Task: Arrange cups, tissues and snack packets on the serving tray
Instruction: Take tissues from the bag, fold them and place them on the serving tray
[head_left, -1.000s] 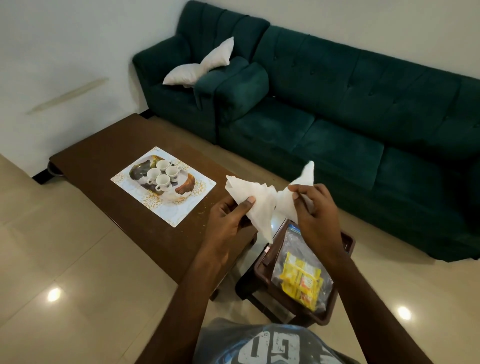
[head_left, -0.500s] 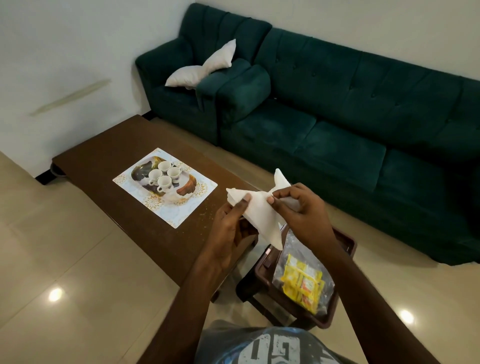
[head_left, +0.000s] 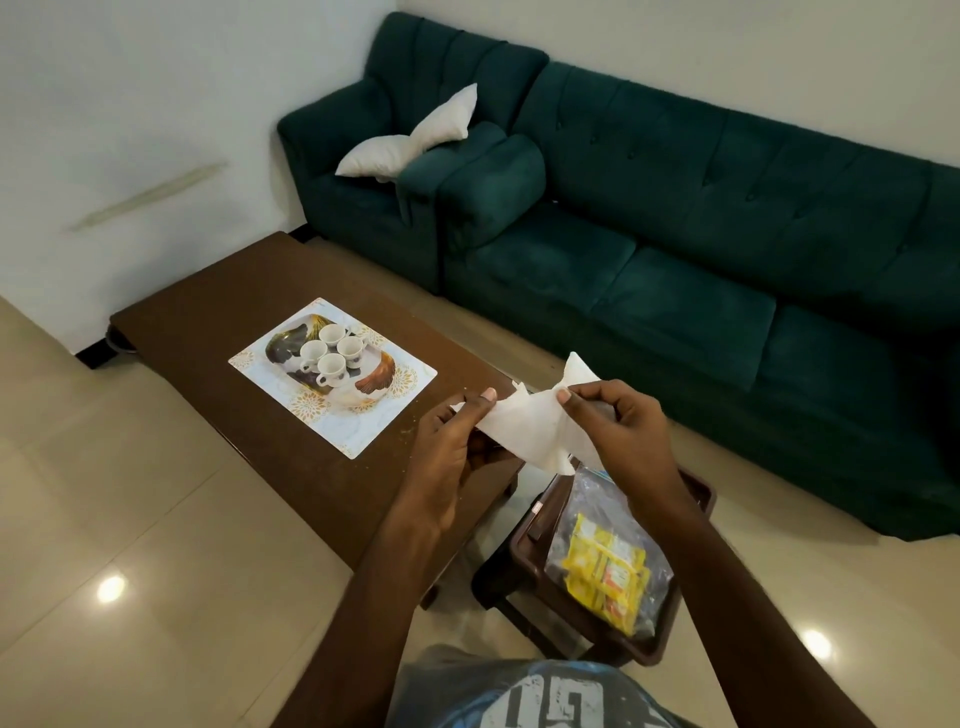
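Note:
I hold a white tissue (head_left: 530, 426) stretched between both hands above the near end of the table. My left hand (head_left: 452, 452) pinches its left edge and my right hand (head_left: 618, 421) pinches its upper right part. The flat patterned serving tray (head_left: 363, 426) lies on the brown coffee table (head_left: 208, 306), and several small white cups (head_left: 332, 351) stand together on it. A clear bag of yellow snack packets (head_left: 605, 571) lies on a dark brown stool (head_left: 696, 493) below my right hand.
A dark green sofa (head_left: 675, 234) with a white cushion (head_left: 415, 135) runs along the back wall, right of the table. Glossy beige floor tiles (head_left: 130, 545) surround the table. Crumbs lie on the table near the tray's right edge.
My hands have folded the tissue from two raised peaks into a flatter, wider shape. They have also moved slightly lower and closer to the table.

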